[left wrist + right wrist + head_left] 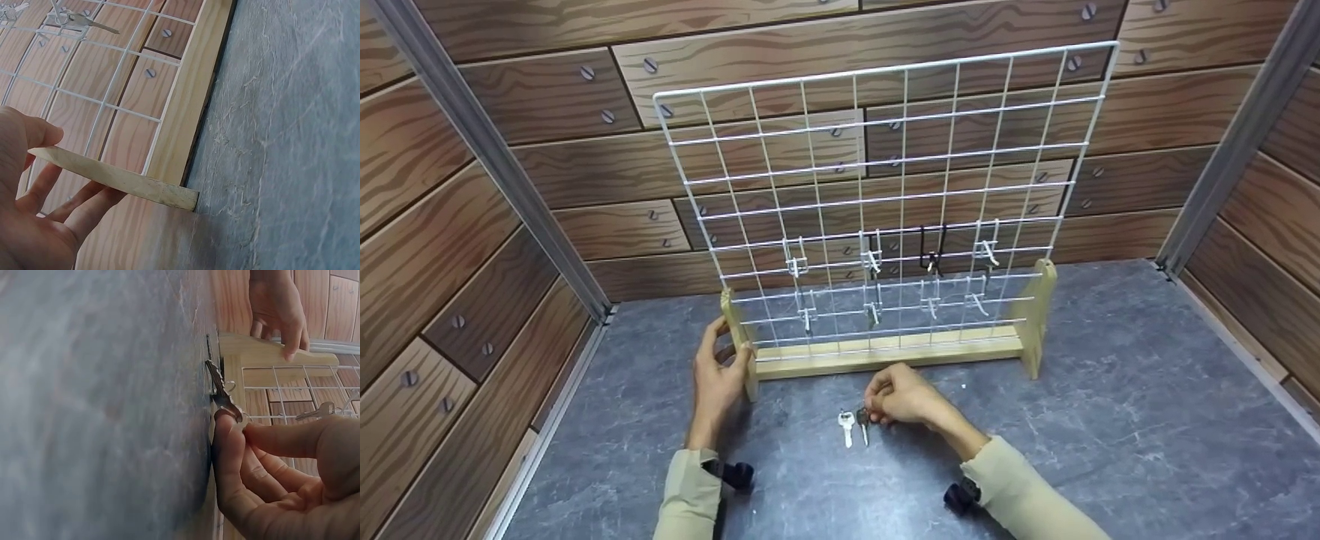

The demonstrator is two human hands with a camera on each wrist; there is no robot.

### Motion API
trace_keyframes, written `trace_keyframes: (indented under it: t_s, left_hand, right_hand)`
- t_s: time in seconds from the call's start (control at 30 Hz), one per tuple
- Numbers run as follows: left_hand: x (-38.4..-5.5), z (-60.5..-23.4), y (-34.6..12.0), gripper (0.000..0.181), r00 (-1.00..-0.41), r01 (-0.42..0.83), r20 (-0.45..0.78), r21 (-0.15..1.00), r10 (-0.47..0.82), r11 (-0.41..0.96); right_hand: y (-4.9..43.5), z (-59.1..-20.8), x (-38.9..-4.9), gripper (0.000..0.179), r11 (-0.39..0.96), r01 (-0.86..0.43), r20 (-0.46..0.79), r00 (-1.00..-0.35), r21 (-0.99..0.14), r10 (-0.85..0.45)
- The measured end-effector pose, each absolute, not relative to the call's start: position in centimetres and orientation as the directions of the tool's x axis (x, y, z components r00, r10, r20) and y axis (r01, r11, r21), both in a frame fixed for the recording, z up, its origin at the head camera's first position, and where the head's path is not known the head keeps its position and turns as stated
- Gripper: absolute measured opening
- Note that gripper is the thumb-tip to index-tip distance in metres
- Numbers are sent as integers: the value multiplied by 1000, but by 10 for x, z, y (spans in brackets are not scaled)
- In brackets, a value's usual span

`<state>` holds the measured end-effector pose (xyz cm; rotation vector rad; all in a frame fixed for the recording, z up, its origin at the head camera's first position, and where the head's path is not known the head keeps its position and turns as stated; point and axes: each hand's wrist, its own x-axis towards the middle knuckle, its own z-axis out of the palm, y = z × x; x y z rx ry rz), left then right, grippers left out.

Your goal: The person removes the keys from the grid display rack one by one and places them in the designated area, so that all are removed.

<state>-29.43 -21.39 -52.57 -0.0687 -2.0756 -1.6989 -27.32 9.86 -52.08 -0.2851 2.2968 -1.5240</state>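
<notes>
My left hand (718,379) grips the left wooden end piece (107,173) of a wire grid stand, thumb on one face and fingers on the other. Low over the grey tabletop, my right hand (906,396) pinches a dark key (216,378) by its head between thumb and forefinger, the blade pointing away from the fingertips. Just left of it, a silver key (847,429) lies on the tabletop. The white wire grid (905,154) stands upright behind both hands, with two rows of hooks on its lower part. Keys hang on some hooks, such as one key (318,412) in the right wrist view.
A black hook (932,251) is among the white ones in the upper row. The stand's right wooden end piece (1037,319) and base bar (892,351) rest on the grey tabletop (1140,420). Wood-patterned walls (1155,169) enclose the back and sides.
</notes>
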Motion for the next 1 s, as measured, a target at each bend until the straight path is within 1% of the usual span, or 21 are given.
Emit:
trace_keyframes:
  t_s: [0.17, 0.37, 0.53, 0.63, 0.87, 1.0]
  left_hand:
    - [-295, -527, -214, 55, -898, 311, 365, 922, -246, 232]
    - [-296, -527, -213, 55, -892, 325, 378, 917, -247, 230]
    - [-296, -526, -213, 56, -890, 331, 384, 915, -246, 233]
    - [-296, -525, -213, 55, -888, 331, 388, 912, -247, 243]
    - [-297, -526, -213, 55, -889, 326, 384, 913, -248, 247]
    - [-297, -527, -213, 54, -885, 338, 395, 910, -248, 242]
  right_hand:
    - [97, -519, -271, 9, 489, -19, -163, -931, -872, -327]
    - [96, -519, -272, 13, 580, -114, -115, -932, -807, -343]
    - [98, -519, -274, 11, 624, -224, -32, -928, -749, -371]
    - [99, -520, -274, 10, 634, -267, 6, -924, -726, -382]
    - [96, -519, -273, 10, 651, -195, -57, -937, -734, -345]
    - [95, -519, -272, 10, 654, -184, -59, -942, -734, -331]
